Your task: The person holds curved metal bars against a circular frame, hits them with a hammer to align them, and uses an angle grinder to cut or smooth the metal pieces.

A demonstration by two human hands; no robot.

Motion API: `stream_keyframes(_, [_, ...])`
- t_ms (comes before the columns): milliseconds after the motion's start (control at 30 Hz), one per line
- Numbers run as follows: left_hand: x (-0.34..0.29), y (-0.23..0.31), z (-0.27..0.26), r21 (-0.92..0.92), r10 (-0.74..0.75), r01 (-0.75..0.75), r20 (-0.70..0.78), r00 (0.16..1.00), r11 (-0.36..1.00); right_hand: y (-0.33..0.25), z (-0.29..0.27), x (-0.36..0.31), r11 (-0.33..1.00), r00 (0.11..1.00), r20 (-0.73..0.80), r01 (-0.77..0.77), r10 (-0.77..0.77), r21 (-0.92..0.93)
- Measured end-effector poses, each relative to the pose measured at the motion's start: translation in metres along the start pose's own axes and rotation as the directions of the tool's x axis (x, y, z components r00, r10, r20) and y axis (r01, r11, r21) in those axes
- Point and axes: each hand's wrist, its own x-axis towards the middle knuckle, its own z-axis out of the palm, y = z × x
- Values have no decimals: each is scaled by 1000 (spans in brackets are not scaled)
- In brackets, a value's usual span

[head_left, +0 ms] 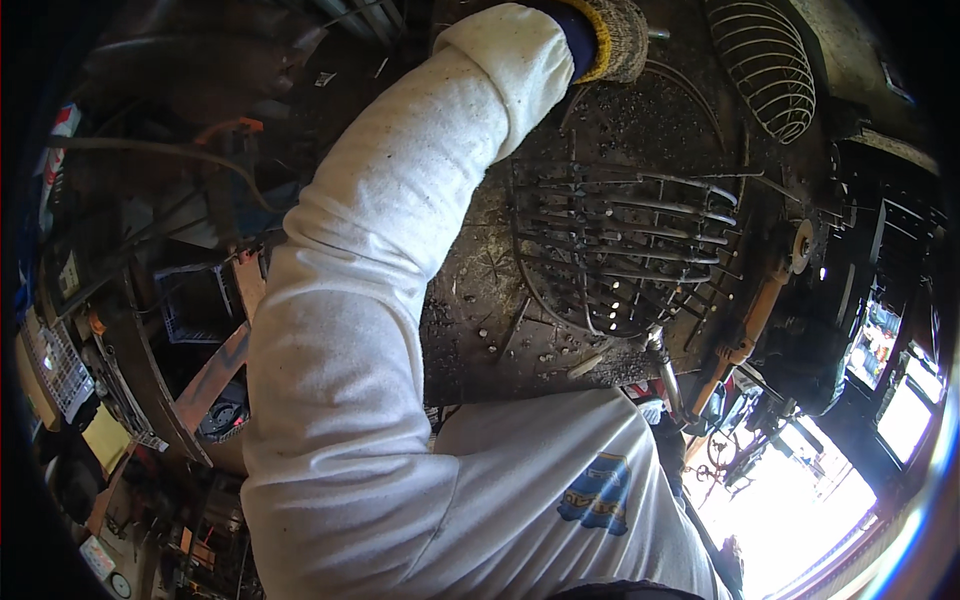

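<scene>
My left arm, in a white sleeve, reaches across to the far edge of the view. My left hand (624, 42) wears a grey-brown knit glove with a yellow cuff. Its fingers are cut off or hidden, and a short metal rod end (658, 34) shows beside it. Nearer to me, a frame of curved metal bars (650, 222) lies on the dark worktable (465, 345). A metal clamp-like piece (656, 345) touches or stands close to the frame's near side. My right hand does not show.
An orange-bodied grinder-like tool with a round disc (765, 305) lies right of the frame. At the far right is a ribbed wire form (768, 65). Small metal bits and a short wooden piece (588, 364) litter the table. Shelving and clutter stand left.
</scene>
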Motion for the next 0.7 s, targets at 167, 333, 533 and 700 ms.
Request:
stream_keyframes(167, [-7,2,-4,-135,-119,119,10,993,984,31,39,12,991,996,23,-90,88,103])
stream_keyframes(333, [-10,7,-40,-341,-379,453,264,887,824,15,48,13,888,929,-367,135,40,440])
stream_keyframes(533, [8,4,-23,-284,-329,424,328,886,860,-29,-8,-1,663,930,183,-356,319,659])
stream_keyframes(700, [5,16,-42,-207,-285,366,336,897,907,-13,28,6,595,936,220,-345,274,726])
